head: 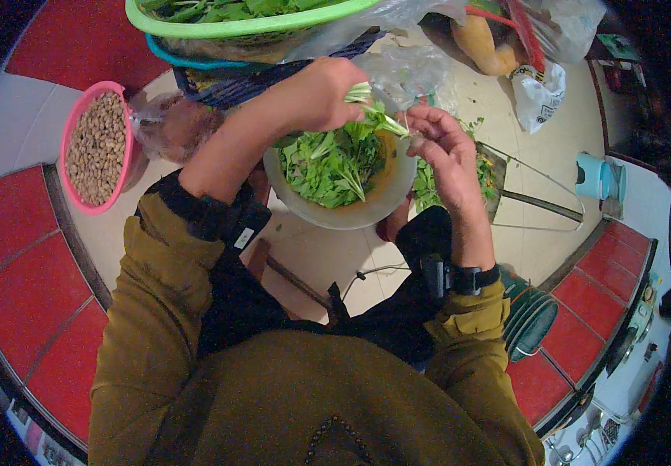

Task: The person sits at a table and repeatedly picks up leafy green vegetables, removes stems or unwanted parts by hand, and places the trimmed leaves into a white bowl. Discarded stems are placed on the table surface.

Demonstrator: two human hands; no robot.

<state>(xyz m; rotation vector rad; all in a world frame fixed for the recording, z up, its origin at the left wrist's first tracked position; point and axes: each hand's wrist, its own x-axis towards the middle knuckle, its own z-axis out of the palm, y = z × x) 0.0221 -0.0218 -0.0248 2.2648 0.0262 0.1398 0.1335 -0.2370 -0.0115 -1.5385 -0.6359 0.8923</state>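
A small bunch of leafy greens [377, 116] is held by my left hand [332, 96], its pale stems across the fingers. At the lower right end of that bunch my right hand [440, 143] pinches the stem ends between thumb and fingertips. Below both hands stands a wide metal bowl [335, 218], partly filled with loose green leaves [324, 169]. More leafy trimmings [426, 186] lie to the right of the bowl, partly hidden by my right forearm.
A pink basket [64, 154] of nuts or beans stands left. At the top are a green-rimmed basket [254, 28] of greens and an orange-yellow squash [478, 46]. Plastic bags [536, 96] lie on the tiled floor. A dustpan [497, 186] is at right, with a dark green bucket [530, 320] below.
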